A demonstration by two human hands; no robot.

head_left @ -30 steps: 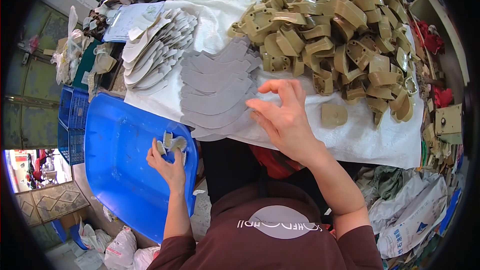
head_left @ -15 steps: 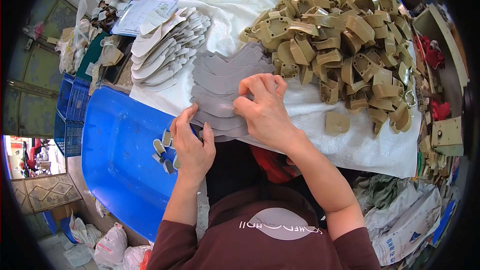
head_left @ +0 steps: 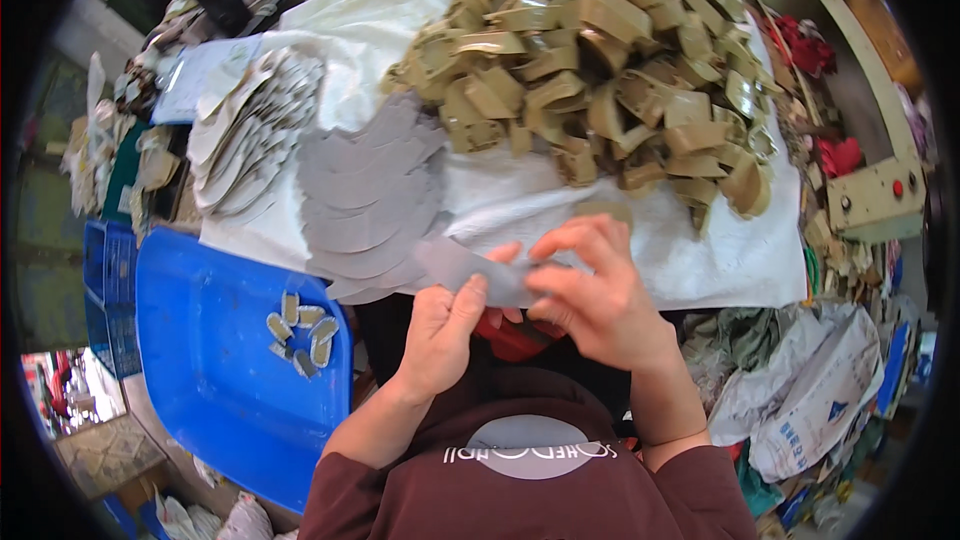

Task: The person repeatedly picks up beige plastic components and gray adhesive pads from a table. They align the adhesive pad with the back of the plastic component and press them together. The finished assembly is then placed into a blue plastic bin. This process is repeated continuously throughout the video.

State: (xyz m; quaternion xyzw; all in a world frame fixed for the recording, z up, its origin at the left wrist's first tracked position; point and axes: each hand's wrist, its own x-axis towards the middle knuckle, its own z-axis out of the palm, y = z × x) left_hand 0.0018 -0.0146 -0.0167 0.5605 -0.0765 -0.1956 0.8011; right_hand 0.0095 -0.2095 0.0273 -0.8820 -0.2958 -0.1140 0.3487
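A thin grey curved piece (head_left: pixel 462 262) is held up in front of the table's near edge. My left hand (head_left: pixel 438 332) pinches its left part between thumb and fingers. At the piece's right end, my right hand (head_left: pixel 605 300) has its fingers curled round it, a little smeared by motion. Just left of it, overlapping grey curved pieces (head_left: pixel 370 200) lie fanned out on the white cloth (head_left: pixel 480 180). One tan plastic part (head_left: pixel 606 210) sits beyond my right hand, partly hidden by it.
A large heap of tan plastic parts (head_left: pixel 600 70) covers the far right of the cloth. Pale curved pieces (head_left: pixel 245 135) are stacked far left. Below them stands a blue tub (head_left: pixel 220 380) holding several small tan-and-grey pieces (head_left: pixel 305 325). A machine frame (head_left: pixel 870 205) borders the right.
Both hands have left the grey fan and moved right and nearer me, now with one grey piece between them. The whole view has shifted, so the table sits further left.
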